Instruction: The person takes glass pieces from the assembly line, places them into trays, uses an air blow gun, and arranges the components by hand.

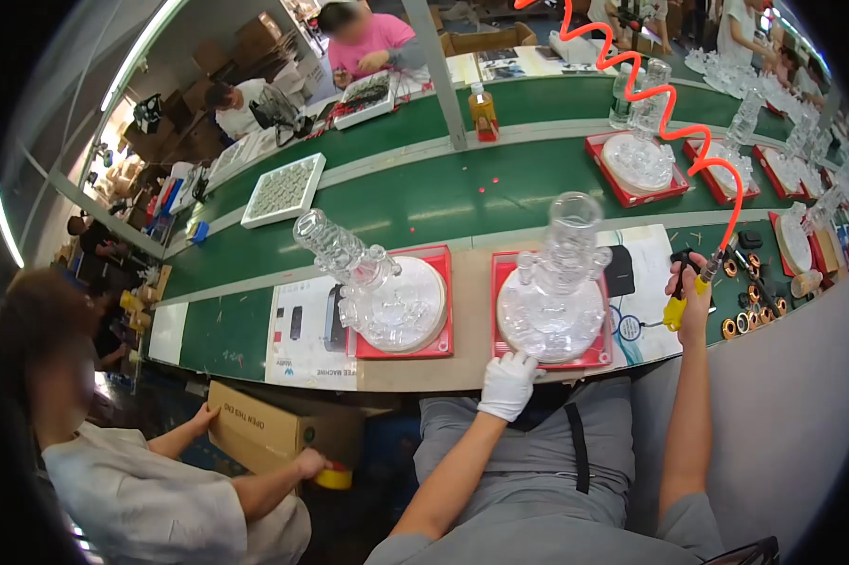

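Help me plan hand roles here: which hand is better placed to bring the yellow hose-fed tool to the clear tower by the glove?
Probably the right hand: it holds the yellow hose-fed tool, beside the clear tower. The gloved left hand, at the red tray's near edge, seems better placed for steadying.

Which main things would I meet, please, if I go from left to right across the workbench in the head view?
White tray, front left red tray, front right red tray, yellow tool in the right hand, copper-coloured rings.
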A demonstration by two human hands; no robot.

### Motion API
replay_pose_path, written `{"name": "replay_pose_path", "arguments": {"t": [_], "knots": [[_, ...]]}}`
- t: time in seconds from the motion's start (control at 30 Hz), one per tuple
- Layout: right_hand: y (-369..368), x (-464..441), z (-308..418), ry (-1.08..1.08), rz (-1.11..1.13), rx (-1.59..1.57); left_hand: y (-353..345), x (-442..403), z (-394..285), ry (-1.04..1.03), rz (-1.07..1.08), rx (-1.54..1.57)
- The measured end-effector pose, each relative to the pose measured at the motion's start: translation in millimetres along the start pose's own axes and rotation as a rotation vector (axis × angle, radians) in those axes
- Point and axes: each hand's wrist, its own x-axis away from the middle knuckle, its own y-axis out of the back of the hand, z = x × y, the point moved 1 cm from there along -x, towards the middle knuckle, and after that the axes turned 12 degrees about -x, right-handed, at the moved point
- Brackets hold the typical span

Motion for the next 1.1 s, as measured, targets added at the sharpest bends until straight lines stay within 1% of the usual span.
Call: {"name": "replay_pose_path", "arguments": {"t": [0.17, 0.27, 0.33, 0.37, 0.4, 0.43, 0.47, 0.5, 0.53, 0.6, 0.63, 0.67, 0.7, 0.73, 0.8, 0.9, 0.97, 1.0, 1.03, 1.1], "knots": [[6, -1, 0, 0.02, -0.041, -0.028, 7, -3, 50, 0.071, 0.008, -0.05], [7, -2, -3, 0.03, -0.011, -0.04, 10, 3, 76, 0.079, 0.016, -0.088], [12, -5, -12, 0.077, 0.038, 0.02, 16, 5, 84, 0.094, 0.004, -0.102], [9, -5, -9, 0.074, 0.052, 0.008, 16, 8, 89, 0.113, -0.016, -0.111], [3, -5, -7, 0.075, 0.068, -0.002, 18, 11, 94, 0.116, 0.042, -0.147], [2, -7, -9, 0.05, -0.004, -0.001, 14, 16, 101, 0.119, 0.012, -0.153], [-2, -5, -7, 0.047, -0.01, 0.038, 13, 19, 110, 0.127, 0.014, -0.166], [1, -5, -8, 0.042, 0.013, 0.06, 18, 21, 114, 0.133, -0.031, -0.177], [4, -5, -10, -0.009, 0.015, 0.023, 17, 24, 123, 0.145, -0.028, -0.197], [5, -4, -14, 0.008, 0.001, -0.063, 13, 34, 146, 0.156, -0.037, -0.215], [5, -4, -12, 0.0, -0.007, -0.054, 20, 36, 153, 0.153, -0.042, -0.277], [5, -4, -11, -0.016, -0.011, -0.047, 16, 44, 170, 0.186, 0.044, -0.269], [5, -4, -9, -0.02, -0.013, -0.033, 9, 51, 189, 0.166, 0.002, -0.264], [4, -4, -8, -0.027, -0.013, -0.022, 29, 56, 195, 0.261, 0.152, -0.17], [4, -6, -10, -0.028, -0.01, -0.023, 42, 60, 212, 0.301, 0.201, -0.267], [3, -7, -10, -0.041, -0.007, -0.018, 42, 79, 249, 0.28, 0.138, -0.346], [-2, -6, -5, -0.057, -0.016, -0.003, 24, 97, 284, 0.281, 0.021, -0.253], [-3, -6, -4, -0.055, -0.014, 0.007, 29, 92, 282, 0.281, -0.038, -0.203], [-6, -6, -3, -0.054, -0.012, 0.019, 41, 98, 280, 0.183, -0.079, -0.259], [-11, -5, -2, -0.056, -0.013, 0.028, 56, 96, 249, 0.167, -0.155, -0.152]]}}
